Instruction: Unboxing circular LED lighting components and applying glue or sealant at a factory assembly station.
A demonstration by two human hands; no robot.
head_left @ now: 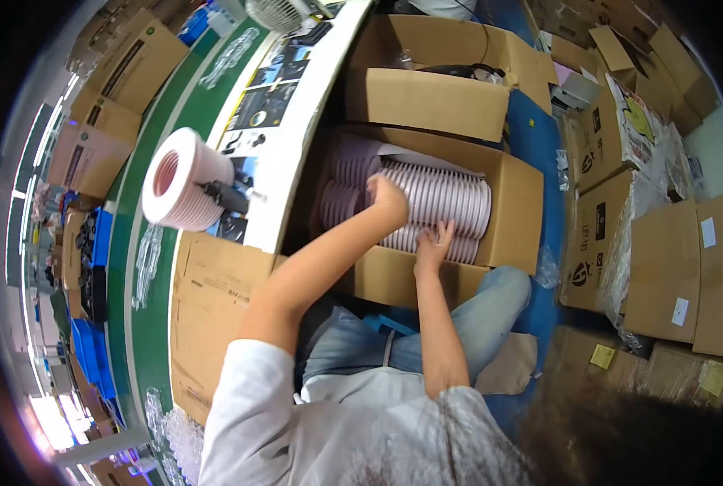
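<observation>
An open cardboard box point(514, 212) in front of me holds long rows of pale pinkish-white rings point(451, 194), packed on edge side by side. My left hand point(387, 199) reaches in at the left end of the brighter row, beside a shaded group of rings point(344, 194). Its fingers bend downward, and their tips are blurred and partly hidden. Nearer to me, my right hand point(434, 245) touches the tops of the lower row with its fingers apart. A sheet of pale packing material point(414, 152) lies along the box's far inner side.
A stack of similar rings point(187, 182) stands on the white workbench point(276, 154) at left, with a dark tool point(225, 197) against it. Behind my box is another open carton point(434, 104). A green conveyor belt point(155, 267) runs at left; stacked cartons point(596, 235) line the right.
</observation>
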